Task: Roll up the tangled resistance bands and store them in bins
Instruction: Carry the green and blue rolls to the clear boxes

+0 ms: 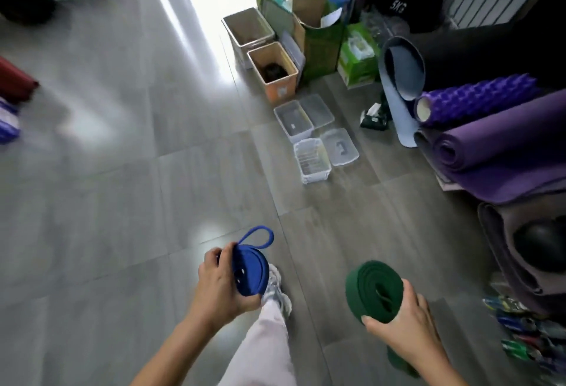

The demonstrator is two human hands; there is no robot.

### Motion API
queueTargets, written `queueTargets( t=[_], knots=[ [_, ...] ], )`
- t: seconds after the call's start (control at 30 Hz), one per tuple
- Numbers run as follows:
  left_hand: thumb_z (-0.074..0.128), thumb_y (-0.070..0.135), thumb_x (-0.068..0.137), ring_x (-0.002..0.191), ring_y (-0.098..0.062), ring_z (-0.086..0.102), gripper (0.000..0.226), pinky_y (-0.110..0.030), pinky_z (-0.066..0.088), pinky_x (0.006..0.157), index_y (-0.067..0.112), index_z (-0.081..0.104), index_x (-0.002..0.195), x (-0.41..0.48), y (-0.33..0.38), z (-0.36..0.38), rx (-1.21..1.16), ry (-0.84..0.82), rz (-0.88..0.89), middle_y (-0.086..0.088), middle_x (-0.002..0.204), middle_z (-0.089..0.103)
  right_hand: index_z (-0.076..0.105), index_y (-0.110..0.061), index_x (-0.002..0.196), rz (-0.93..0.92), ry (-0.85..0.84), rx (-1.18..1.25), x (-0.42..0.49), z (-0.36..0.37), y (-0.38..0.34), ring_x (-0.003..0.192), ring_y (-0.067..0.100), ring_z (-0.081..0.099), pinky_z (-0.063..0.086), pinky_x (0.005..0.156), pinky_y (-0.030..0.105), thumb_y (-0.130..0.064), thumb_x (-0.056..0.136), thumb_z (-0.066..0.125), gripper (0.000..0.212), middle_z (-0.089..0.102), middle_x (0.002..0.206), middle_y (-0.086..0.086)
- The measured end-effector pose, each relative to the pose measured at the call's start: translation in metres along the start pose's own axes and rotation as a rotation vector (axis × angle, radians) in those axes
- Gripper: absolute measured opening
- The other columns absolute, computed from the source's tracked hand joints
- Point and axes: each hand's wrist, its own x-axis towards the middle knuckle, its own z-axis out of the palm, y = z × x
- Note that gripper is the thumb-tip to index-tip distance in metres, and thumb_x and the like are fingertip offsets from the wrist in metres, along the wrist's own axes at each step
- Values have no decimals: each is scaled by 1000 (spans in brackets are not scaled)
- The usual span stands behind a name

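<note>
My left hand [219,287] grips a rolled blue resistance band [249,271] with a loose loop sticking up from the coil. My right hand [404,324] holds a rolled dark green resistance band [375,290], and a green tail hangs below the wrist. Ahead on the grey floor stand two clear plastic bins [294,120] [312,159], each with a clear lid [340,146] lying beside it. Farther back are an orange bin [275,68] with something dark inside and a beige bin [248,29].
Rolled purple yoga mats [496,153], a purple foam roller [471,99] and a grey-blue mat [398,79] line the right side. Cardboard boxes and green bags [321,30] crowd behind the bins. My leg and sneaker [275,290] are below the hands. A red item [15,79] lies at far left.
</note>
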Motion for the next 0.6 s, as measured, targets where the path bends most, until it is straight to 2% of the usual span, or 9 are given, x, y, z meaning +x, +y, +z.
queueTargets(
  t=[0.17, 0.33, 0.6],
  knots=[
    [67, 55, 43, 108, -19, 40, 108, -26, 40, 82, 24, 28, 139, 116, -17, -84, 28, -8, 59, 2, 123, 33, 25, -17, 140, 6, 69, 61, 67, -9, -119, 125, 31, 36, 37, 101, 41, -53, 50, 79, 112, 42, 132, 13],
    [75, 52, 47, 112, -18, 39, 105, -32, 48, 80, 30, 26, 137, 237, 5, -146, 70, -4, 154, 4, 122, 33, 27, -19, 138, -19, 112, 158, 116, -27, -215, 124, 29, 35, 37, 99, 40, -46, 52, 81, 106, 41, 132, 11],
    [66, 63, 42, 113, -16, 38, 108, -35, 50, 82, 33, 21, 134, 444, 57, -152, 68, -83, 268, 8, 121, 30, 36, -18, 128, 35, 173, 341, 275, -19, -335, 121, 26, 37, 36, 101, 37, -43, 51, 81, 93, 47, 124, 7]
  ],
)
